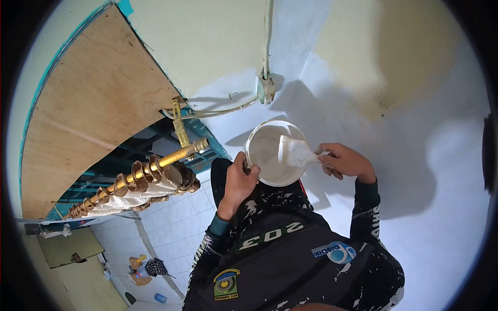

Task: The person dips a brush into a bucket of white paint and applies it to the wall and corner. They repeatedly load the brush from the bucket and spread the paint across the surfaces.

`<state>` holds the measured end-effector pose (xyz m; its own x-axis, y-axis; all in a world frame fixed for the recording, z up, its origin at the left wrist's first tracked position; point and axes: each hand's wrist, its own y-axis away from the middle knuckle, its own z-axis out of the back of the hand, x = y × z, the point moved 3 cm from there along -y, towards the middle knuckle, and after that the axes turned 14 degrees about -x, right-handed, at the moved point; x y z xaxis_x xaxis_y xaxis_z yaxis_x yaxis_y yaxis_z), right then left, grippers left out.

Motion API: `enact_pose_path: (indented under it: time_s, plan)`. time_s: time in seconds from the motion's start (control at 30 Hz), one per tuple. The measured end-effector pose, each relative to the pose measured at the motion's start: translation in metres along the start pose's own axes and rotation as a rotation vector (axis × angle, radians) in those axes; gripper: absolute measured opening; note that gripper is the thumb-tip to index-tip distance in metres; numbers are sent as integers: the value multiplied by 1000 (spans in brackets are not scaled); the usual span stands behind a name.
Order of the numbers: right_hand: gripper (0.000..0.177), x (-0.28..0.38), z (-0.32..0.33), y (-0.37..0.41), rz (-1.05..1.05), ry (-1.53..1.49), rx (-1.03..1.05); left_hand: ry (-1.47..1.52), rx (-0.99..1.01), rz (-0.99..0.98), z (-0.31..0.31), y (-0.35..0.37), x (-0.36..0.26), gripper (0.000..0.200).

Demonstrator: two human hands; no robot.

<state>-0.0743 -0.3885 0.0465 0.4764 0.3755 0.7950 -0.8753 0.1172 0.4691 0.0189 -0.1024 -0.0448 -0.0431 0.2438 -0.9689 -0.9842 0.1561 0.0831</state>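
A round white bucket [276,179] is held in front of my body, with pale residue inside it. My left hand [241,182] grips the bucket's left rim, thumb over the edge. A wide brush [294,151] coated in white paint lies across the bucket's opening, its bristles pointing left. My right hand [344,161] holds the brush by its handle, just right of the bucket.
A brass curtain rod [174,156] with a bunched curtain [140,195] runs along the left, below a wooden panel [93,98]. A socket box [266,89] with cables is on the wall [228,46]. Several items lie on the tiled floor [179,217] below.
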Motion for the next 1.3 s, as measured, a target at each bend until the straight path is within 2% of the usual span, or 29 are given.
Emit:
enact_pose_path:
  time_s: [0.03,0.07,0.13,0.33,0.57,0.67,0.73,0.87,0.93,1.07,1.3]
  plan:
    - [24,-7,3,2,8,11,-14,-27,-6,-53,-2,-4,4,20]
    - [23,-16,2,6,-22,-161,-49,-62,-15,-98,-2,-5,4,20]
    - [22,-33,-4,9,-51,-422,-94,-45,-3,-68,-2,-6,2,20]
    - [21,-55,-15,8,-58,-695,-84,-46,27,-35,0,-11,-2,20]
    - [21,-64,-14,3,-78,-669,-85,-50,21,-60,4,-9,-5,21]
    - [20,-64,-19,-1,-107,-533,-144,-71,41,-67,6,-9,-1,20]
    - [20,-70,-21,-2,-126,-756,-48,-65,30,-53,6,-9,1,20]
    - [20,-75,-24,-8,-94,-608,-70,-74,36,-36,9,-7,-6,22]
    - [19,-81,-24,-9,-137,-721,-63,-76,34,-38,9,-7,-2,22]
    - [18,-84,-26,-9,-176,-722,-96,-87,33,-29,11,-8,-5,23]
    - [17,-83,-28,-17,-134,-770,-41,-70,52,-10,10,-6,-2,23]
